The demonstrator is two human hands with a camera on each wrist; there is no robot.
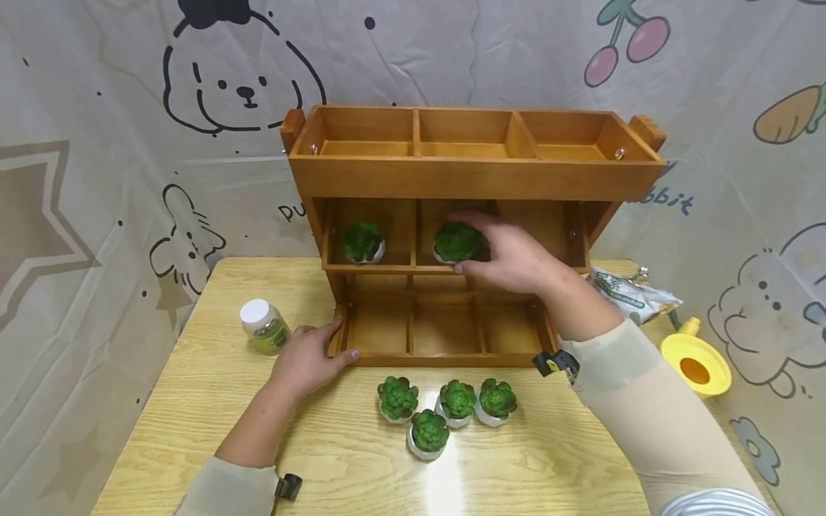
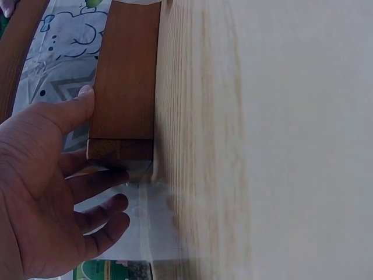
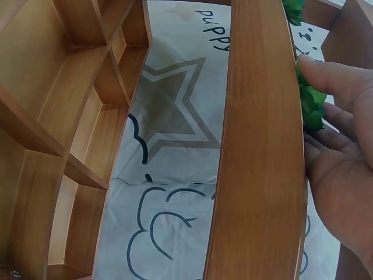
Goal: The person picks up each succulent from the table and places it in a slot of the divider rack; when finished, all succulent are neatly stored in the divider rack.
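Observation:
A wooden three-tier shelf stands on the table, each tier divided into compartments. In its middle tier, my right hand holds a small potted succulent in the centre compartment, thumb at the front and fingers behind. The right wrist view shows the green leaves between thumb and fingers; the pot is hidden there. Another potted succulent sits in the left compartment. Down at the bottom tier, my left hand grips the left front corner, thumb along the front board and the other fingers around its end.
Several potted succulents stand on the table in front of the shelf. Left of it is a white-lidded jar. To the right lie a white packet and a yellow funnel-like item. A printed cloth hangs behind.

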